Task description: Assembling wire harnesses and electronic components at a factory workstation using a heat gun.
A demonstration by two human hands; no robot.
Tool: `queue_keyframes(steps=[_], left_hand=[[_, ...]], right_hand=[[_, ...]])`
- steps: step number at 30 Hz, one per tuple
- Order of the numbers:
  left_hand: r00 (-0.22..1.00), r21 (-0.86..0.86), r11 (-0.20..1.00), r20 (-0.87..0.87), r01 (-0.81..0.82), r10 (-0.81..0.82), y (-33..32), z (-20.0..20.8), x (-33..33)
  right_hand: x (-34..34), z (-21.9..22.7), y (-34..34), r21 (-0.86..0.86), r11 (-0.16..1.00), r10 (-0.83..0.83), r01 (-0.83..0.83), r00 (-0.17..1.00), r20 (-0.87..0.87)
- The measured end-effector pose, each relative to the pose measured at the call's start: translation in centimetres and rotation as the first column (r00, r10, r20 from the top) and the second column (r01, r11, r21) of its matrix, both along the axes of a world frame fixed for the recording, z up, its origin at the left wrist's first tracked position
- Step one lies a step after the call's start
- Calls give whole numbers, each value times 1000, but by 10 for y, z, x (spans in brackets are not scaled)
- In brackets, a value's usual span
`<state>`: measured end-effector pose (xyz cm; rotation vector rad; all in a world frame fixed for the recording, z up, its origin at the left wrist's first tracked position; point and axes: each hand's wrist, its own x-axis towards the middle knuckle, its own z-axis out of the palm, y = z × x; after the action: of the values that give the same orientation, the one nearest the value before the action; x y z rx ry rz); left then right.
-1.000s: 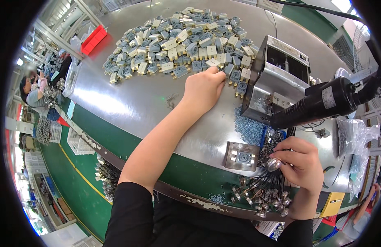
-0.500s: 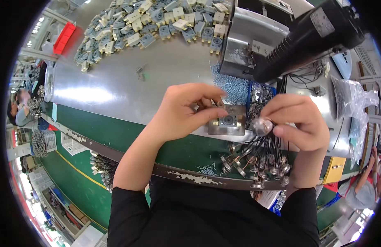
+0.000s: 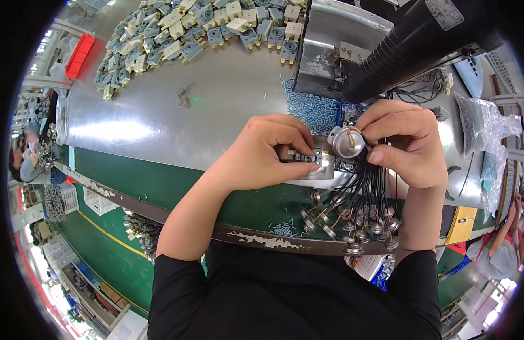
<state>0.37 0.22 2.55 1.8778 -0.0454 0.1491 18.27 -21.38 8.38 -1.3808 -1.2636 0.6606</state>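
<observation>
At the near edge of the tabletop [image 3: 126, 150], a bunch of round metal parts [image 3: 355, 229] hangs on black wires, so the right hand does best to leave slack and avoid tugging the tangle. Just beyond, both hands are gripping: the left hand [image 3: 270, 153] pinches a small gray block [image 3: 308, 159] between thumb and fingers over the metal plate [image 3: 325, 171], while the right hand [image 3: 406, 148] holds a shiny metal cap [image 3: 348, 141] by its side, just right of the block. Whether the block sits in the plate or is lifted is hidden by the fingers. A light, square pinch on the block's sides should keep it from tipping, and holding the cap by its rim leaves its face in sight. Farther on, the bare metal surface carries a heap of screws [image 3: 314, 110], a few loose springs [image 3: 183, 96] to the left, and a plastic bag [image 3: 478, 127] to the right. At the far side lie a broad pile of gray and cream blocks [image 3: 177, 37] and a red bin [image 3: 79, 56]. Past the left end, the green floor [image 3: 89, 249] bears a yellow line, and another person [image 3: 29, 161] sits in the distance.
</observation>
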Motion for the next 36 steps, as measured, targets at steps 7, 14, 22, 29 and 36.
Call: queue_keyframes(steps=[7,14,22,29,36], left_hand=[[994,-72,997,105,-5,13,1,-5,2],[920,117,982,381,-148,93,5,-1,-2],[899,149,981,436,-128,51,0,6,1],[966,201,979,257,-46,-7,-4,-5,-10],[960,156,988,280,-18,-27,-8,-18,-4]], right_hand=[[-10,2,6,-129,991,-25,27,1000,17],[-25,9,18,-305,943,-140,131,990,-6],[-29,8,16,-276,949,-152,151,988,17],[-31,-11,18,-220,971,-26,89,962,273],[-33,-12,16,-331,938,6,106,947,320]])
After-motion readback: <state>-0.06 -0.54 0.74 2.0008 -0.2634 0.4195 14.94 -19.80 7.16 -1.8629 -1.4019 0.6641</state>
